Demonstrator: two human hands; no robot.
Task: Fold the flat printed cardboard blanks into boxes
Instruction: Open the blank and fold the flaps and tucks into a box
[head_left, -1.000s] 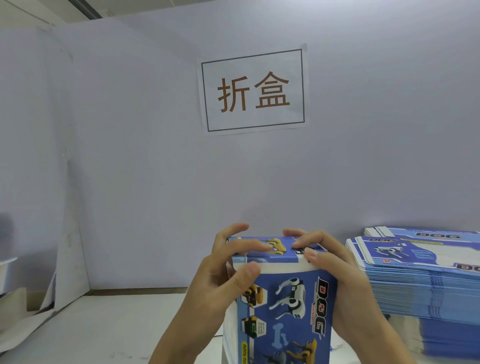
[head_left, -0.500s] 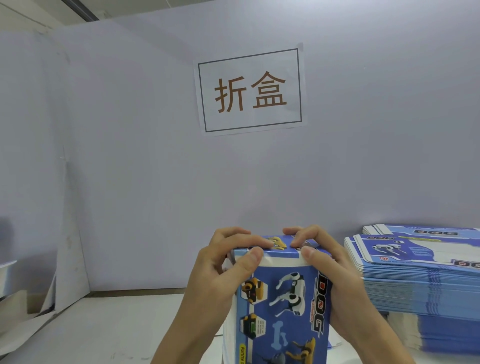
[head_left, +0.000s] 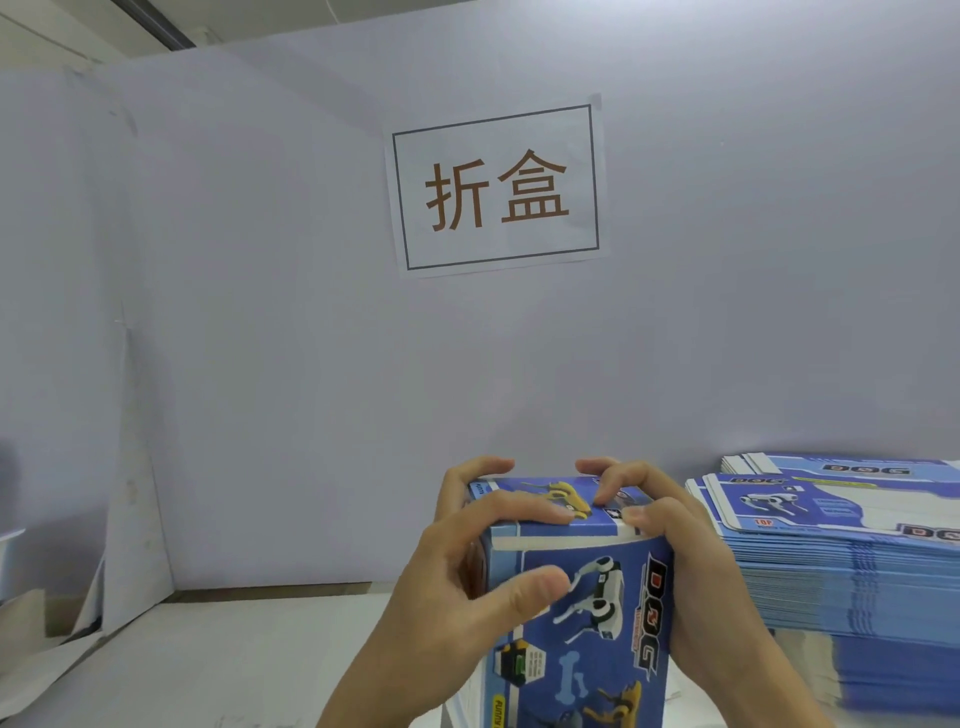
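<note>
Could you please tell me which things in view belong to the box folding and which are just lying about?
Part of the job:
- blue box, gripped by left hand and right hand
- stack of flat blanks on the right

Lying about:
- paper sign on the wall
- loose white sheets at left

A packing workstation: a paper sign (head_left: 496, 188) reading 折盒 hangs at 12 o'clock on plain partition walls (head_left: 260, 364), and stacked printed blanks (head_left: 852, 561) sit at 3 o'clock on the desk (head_left: 234, 660).
</note>
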